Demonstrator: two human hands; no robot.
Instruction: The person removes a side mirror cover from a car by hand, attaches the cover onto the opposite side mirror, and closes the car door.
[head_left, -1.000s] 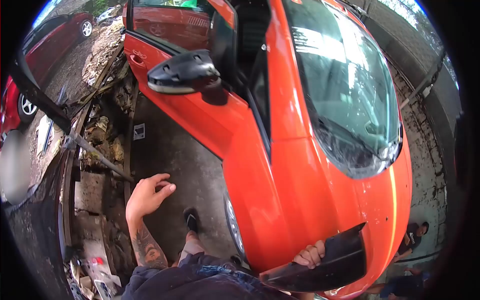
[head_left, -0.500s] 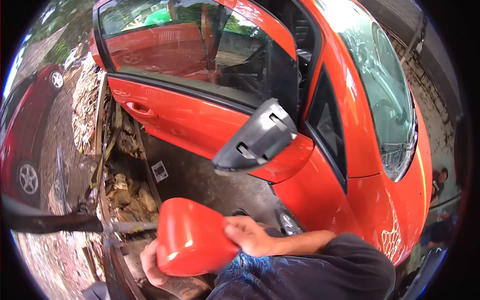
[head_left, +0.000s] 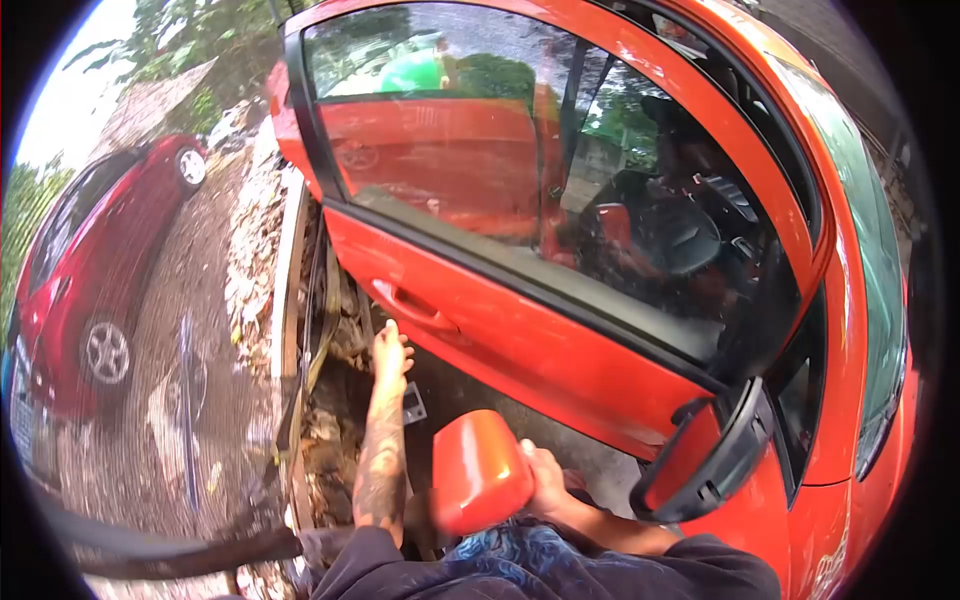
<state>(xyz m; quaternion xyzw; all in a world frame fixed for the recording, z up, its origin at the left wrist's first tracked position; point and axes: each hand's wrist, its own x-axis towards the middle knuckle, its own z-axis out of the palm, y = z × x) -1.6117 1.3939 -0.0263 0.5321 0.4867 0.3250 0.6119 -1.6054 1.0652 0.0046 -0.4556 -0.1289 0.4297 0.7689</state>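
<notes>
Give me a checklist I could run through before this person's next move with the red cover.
1. Mirror cover held: ok, the right hand has its edge.
2. Left hand free: ok, it holds nothing visible.
3. Cover apart from the side mirror: ok, a gap shows between them.
4. Inside of the cover undamaged: cannot tell, it faces away.
5. Slots on the mirror housing intact: cannot tell, too small.
6. Car door closed: not ok, it stands open.

Left arm stretches forward, left hand loosely open; right forearm angles inward, right hand gripping
</notes>
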